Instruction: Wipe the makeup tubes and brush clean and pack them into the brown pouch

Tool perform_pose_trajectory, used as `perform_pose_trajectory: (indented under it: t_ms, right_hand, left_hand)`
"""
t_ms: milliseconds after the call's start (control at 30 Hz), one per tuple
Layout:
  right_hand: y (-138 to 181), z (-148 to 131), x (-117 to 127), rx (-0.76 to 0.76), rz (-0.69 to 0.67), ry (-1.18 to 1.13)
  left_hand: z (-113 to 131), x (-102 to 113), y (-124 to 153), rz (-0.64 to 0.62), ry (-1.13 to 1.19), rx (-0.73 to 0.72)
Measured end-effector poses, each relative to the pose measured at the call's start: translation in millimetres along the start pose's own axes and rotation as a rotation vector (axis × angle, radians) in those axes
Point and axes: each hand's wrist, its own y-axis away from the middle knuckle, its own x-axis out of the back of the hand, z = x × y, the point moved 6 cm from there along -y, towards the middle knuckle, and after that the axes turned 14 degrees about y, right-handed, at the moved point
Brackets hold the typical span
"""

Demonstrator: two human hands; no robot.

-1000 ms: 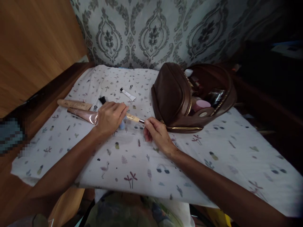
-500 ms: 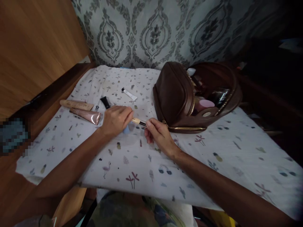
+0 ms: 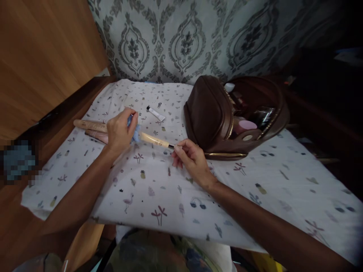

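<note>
Printed tablecloth (image 3: 255, 196) covers the table. Brown bag (image 3: 208, 113) sits far right on it, unzipped, with a pink lid (image 3: 246, 125) and other bits inside. Two long tubes (image 3: 89, 124) lie at the left, partly hidden by your left hand (image 3: 119, 130). That hand is curled, its fingers pinching a blue cloth (image 3: 136, 130) onto the pale end of what looks like a brush (image 3: 154, 139). Your right hand (image 3: 191, 160) pinches the dark end between thumb and fingertips, the other fingers loosely curled. The brush spans between both hands, just in front of the bag. A small white tube (image 3: 155, 112) lies beyond it, apart. My read: this is a wipe along the handle. Make the right pinch firm so the brush can't twist, wrap the cloth around it rather than on one side, stroke straight, and stay clear of the tubes.
</note>
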Motion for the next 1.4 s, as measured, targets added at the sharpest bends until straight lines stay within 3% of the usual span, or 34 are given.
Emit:
perform_pose_trajectory:
  t_ms: [133, 267, 333, 433, 567, 733, 900, 1167, 1267, 1400]
  right_hand:
    - [3.1, -3.0, -1.8, 0.024, 0.003, 0.055]
    - [7.8, -8.1, -5.5, 0.066, -0.029, 0.087]
    - [8.0, -10.2, -5.9, 0.088, -0.033, 0.059]
    - [5.0, -10.4, -2.6, 0.080, -0.010, -0.001]
    - [1.2, -9.7, 3.3, 0.056, 0.040, -0.032]
    - [1.4, -9.3, 3.1, 0.074, 0.057, -0.056]
    - [4.7, -14.5, 4.6, 0.099, 0.037, -0.016]
    - [1.1, -9.2, 2.4, 0.017, -0.024, -0.038]
    - [0.7, -2.1, -3.3, -0.059, -0.112, -0.040]
    - [3.7, 3.3, -11.1, -0.103, -0.220, 0.012]
  left_hand:
    - [37.8, -2.3, 8.2, -0.008, 0.090, -0.142]
    - [79.6, -37.1, 38.5, -0.262, 0.143, -0.402]
    - [84.5, -53.4, 50.8, -0.382, 0.115, -0.434]
    - [69.3, -59.8, 49.6, -0.441, 0.091, -0.287]
    - [38.1, -51.1, 31.2, -0.483, 0.109, -0.041]
    - [11.7, -53.3, 21.1, -0.585, 0.292, 0.212]
    - [-1.0, -49.1, 18.5, -0.459, 0.467, 0.453]
    - [-15.1, -40.8, 22.1, -0.106, 0.743, 0.853]
    - [-8.7, -39.1, 23.2, 0.013, 0.882, 0.924]
    - [-1.4, -36.6, 22.6, 0.082, 0.985, 0.916]
